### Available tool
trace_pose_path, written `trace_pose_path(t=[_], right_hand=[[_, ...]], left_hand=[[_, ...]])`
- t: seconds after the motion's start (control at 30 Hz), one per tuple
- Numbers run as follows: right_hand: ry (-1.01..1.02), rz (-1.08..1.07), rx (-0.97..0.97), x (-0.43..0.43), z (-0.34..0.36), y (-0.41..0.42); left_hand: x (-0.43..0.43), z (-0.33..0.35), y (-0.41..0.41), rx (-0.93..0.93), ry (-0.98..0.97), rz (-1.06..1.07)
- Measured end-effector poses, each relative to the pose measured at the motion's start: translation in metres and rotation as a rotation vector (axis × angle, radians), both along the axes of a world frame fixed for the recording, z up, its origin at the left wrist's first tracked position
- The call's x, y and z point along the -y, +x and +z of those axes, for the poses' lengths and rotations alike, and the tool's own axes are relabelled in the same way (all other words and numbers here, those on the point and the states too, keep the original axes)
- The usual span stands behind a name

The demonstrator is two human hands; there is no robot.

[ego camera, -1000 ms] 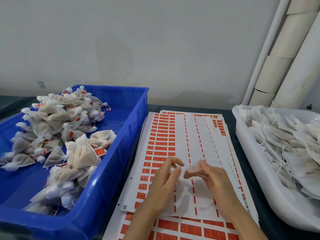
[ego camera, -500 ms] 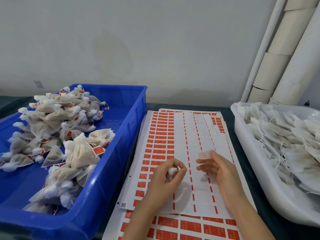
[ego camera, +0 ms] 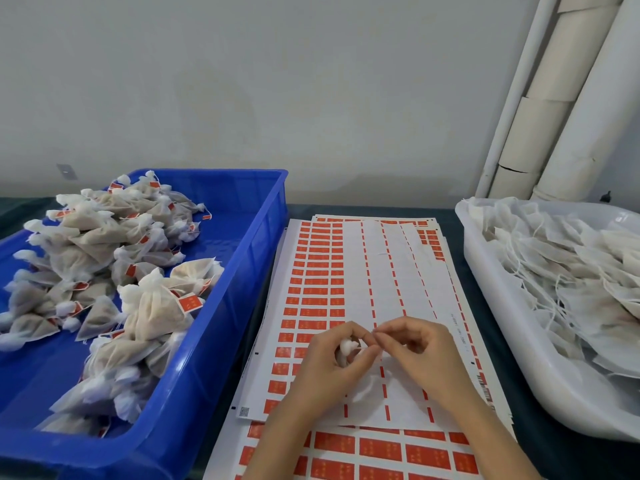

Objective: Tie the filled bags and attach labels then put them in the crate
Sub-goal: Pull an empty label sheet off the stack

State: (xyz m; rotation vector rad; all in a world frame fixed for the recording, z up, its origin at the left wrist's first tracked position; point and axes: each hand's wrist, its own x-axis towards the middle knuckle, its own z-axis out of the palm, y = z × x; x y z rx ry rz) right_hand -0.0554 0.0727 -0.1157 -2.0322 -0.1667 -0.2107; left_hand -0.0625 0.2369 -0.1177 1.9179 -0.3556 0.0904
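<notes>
My left hand [ego camera: 322, 372] grips the gathered neck of a white filled bag [ego camera: 347, 348]; the bag's body lies under the hand on the label sheets [ego camera: 318, 271]. My right hand [ego camera: 420, 356] meets it from the right, thumb and forefinger pinched at the bag's neck; what they pinch is too small to tell. To the left stands the blue crate [ego camera: 221, 341], with several tied bags [ego camera: 104, 254] bearing red labels.
A white tub [ego camera: 512, 358] on the right holds several flat bags with loose strings [ego camera: 571, 271]. Red label sheets are stacked on the dark table between crate and tub. White pipes [ego camera: 554, 116] run up the wall at the back right.
My right hand, which held a white piece apart from the left hand, has come back to the bag's neck. My left hand has closed round the bag's gathered top.
</notes>
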Motion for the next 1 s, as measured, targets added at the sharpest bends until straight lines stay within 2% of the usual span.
trace_pose_path(t=[0.6,1.0], right_hand=[[0.130,0.011,0.006,0.0044,-0.0003,0.0006],[-0.003,0.035,0.090,-0.0005,0.0013,-0.0004]], left_hand=[[-0.0016,-0.0051,0.0046,0.000,0.009,0.099],[0.0000,-0.0056,0.0058,-0.012,0.009,0.145]])
